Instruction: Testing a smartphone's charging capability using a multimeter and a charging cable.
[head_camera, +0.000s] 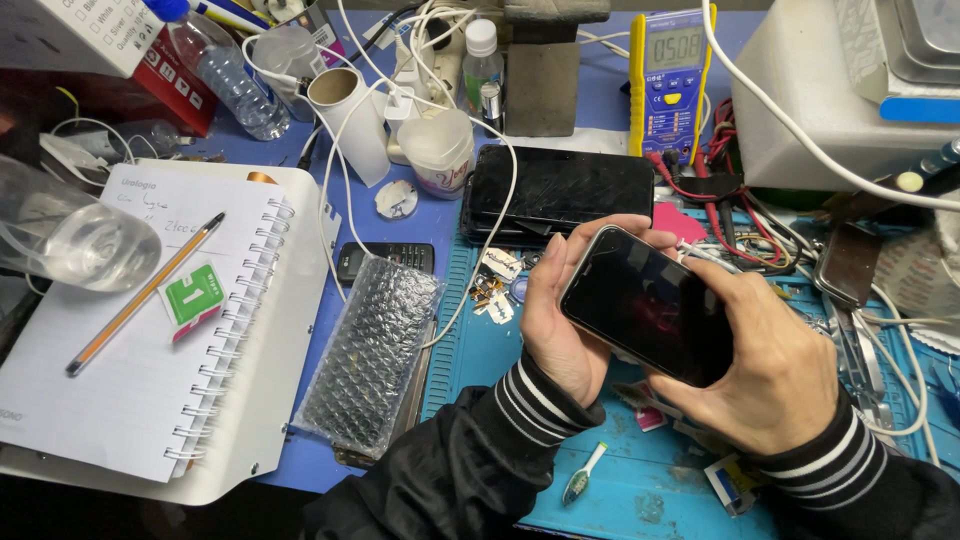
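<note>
Black glass filled the space between my palms: the phone (645, 305) lay screen up over the blue mat (610, 490) on the counter (440, 225), its long axis running from upper left down to lower right. My left hand (555, 320) cupped the upper-left end, fingers curled round the edge and thumb along the near side. My right hand (765, 365) gripped the lower-right end from beneath, fingers wrapped over the far corner, so both hands were closed on it and neither was nearer than the other. Another dark phone (560, 190) lay flat just beyond, near the yellow multimeter (672, 85). To my left sat a bubble-wrap pouch (370, 350) and a spiral notebook (140, 330) with a pencil (145, 295) across it.
</note>
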